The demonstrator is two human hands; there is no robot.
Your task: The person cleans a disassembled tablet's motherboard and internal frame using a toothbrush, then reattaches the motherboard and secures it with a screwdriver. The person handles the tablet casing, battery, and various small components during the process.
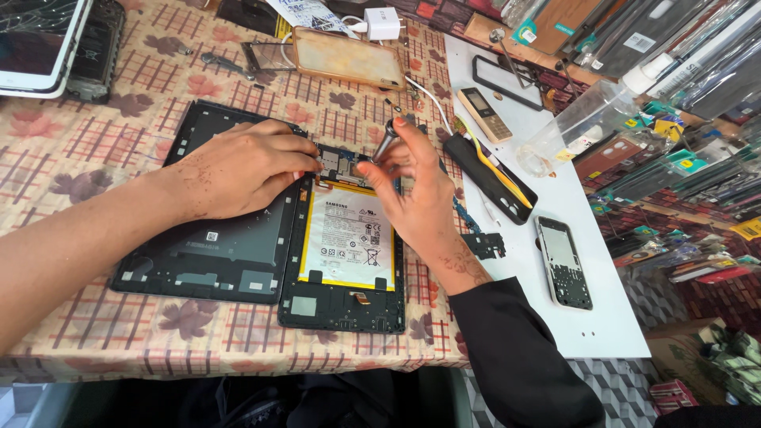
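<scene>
Opened tablet [342,246], long axis running away from the person, lying between both hands: right hand [416,194] pinching a screwdriver [385,141] tilted onto its top edge, left hand [238,166] closed flat, pressing beside it.

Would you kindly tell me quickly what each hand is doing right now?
Left hand: resting on the opened tablet, fingertips at its top edge; holding nothing visible.
Right hand: grip closed on a small screwdriver.

your table [95,150] under a floral checked cloth, opened tablet [345,246] and its back cover [222,246] on it, white board [587,309] beside them carrying a phone frame [564,261]
</scene>
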